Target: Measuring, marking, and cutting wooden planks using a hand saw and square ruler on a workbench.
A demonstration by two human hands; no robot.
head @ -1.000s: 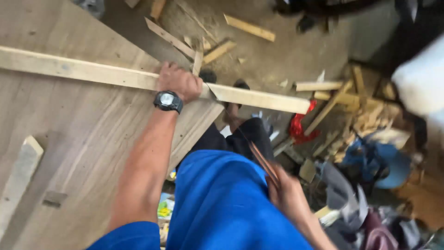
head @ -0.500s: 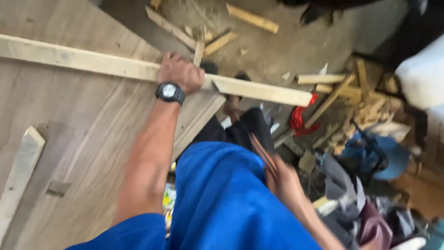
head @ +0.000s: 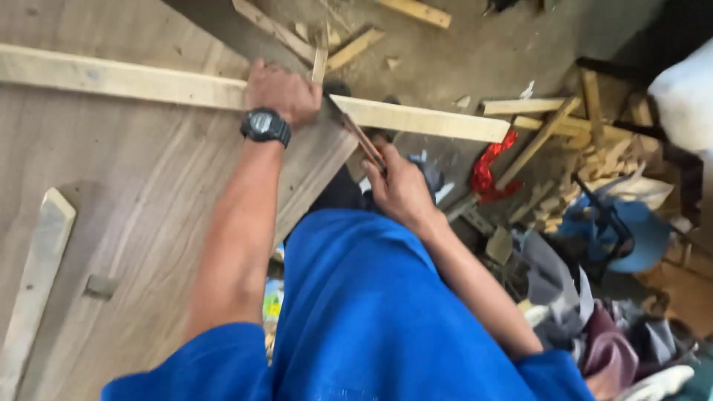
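wood strip (head: 223,89) spans upper frame, overhanging desk (head: 134,208) edge | left hand (head: 282,93) closed over it, pinning | right hand (head: 401,189) gripping thin tool (head: 360,137) at strip's edge | advice: press firmly beside the tool tip

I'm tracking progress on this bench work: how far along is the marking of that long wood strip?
Done: the long wood strip lies across the plywood board, pinned by the left hand. In hand: the right hand has a thin pencil-like tool in its grip, tip at the strip's edge beside the left hand. Left: no finished line or cut shows on the strip; the image is too blurred to be sure.
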